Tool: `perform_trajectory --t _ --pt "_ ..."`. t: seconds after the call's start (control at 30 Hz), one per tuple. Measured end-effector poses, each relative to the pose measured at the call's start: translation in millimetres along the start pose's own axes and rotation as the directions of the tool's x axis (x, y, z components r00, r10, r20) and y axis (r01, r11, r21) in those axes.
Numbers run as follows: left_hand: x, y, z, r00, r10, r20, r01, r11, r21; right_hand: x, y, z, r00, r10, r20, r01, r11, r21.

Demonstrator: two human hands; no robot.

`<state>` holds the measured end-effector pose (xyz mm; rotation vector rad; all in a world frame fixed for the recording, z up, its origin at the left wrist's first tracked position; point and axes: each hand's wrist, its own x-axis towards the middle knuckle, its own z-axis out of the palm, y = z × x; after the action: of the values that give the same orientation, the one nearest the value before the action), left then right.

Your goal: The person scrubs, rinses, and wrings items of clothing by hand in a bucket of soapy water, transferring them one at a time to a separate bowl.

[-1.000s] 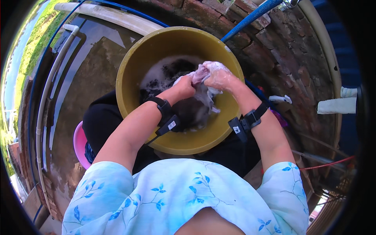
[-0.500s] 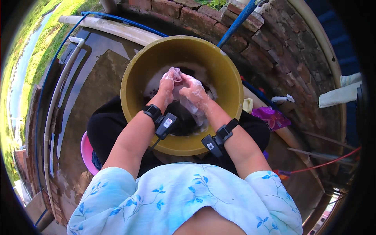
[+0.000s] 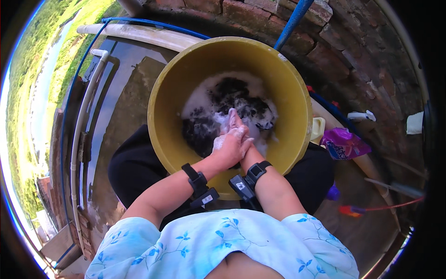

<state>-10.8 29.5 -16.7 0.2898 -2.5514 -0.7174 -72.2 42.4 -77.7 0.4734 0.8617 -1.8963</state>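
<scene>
Left hand (image 3: 226, 148) and right hand (image 3: 236, 123) press together, seemingly mid-rub; holding what, I cannot tell. The next move probably calls for gripping dark, sudsy cloth (image 3: 199, 133) in the round yellow plastic tub (image 3: 166, 107).

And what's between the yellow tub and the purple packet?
In the head view, a pale yellow object, perhaps a jug, shows between the tub and the purple packet.

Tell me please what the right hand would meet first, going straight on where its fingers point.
Probably the dark, foam-flecked wet cloth in the round yellow plastic tub, ahead of the right hand; depth is unclear.
</scene>
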Motion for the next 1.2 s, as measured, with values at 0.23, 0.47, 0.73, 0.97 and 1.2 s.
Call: perform_trajectory --t 0.23,0.47,0.73,0.97,1.2 --pt "30.3 -53.6 4.7 0.884 -0.436 0.168 0.450 0.891 -0.057 2.6 1.9 2.5 0.986 0.159 -0.048 -0.161 0.987 -0.032" --pt "47.7 -76.7 -7.4 0.819 -0.572 0.039 0.573 0.819 -0.027 -7.9 3.7 21.8 0.984 0.067 0.162 -0.074 0.997 0.039" --pt "57.0 -117.0 -68.5 0.295 -0.781 0.550 0.775 -0.142 -0.616 -34.4 -61.1 17.7 0.964 -0.070 -0.255 -0.071 0.861 -0.504" --pt "74.2 -74.1 -65.0 0.685 -0.620 0.382 0.592 0.170 -0.788 -40.7 -68.5 31.9 0.903 0.282 0.324 -0.266 0.959 -0.093" --pt "47.3 23.5 -4.9 0.856 -0.268 0.441 0.337 0.938 -0.083 25.0 -18.8 -57.8 0.892 -0.156 0.424 -0.173 0.750 0.639"
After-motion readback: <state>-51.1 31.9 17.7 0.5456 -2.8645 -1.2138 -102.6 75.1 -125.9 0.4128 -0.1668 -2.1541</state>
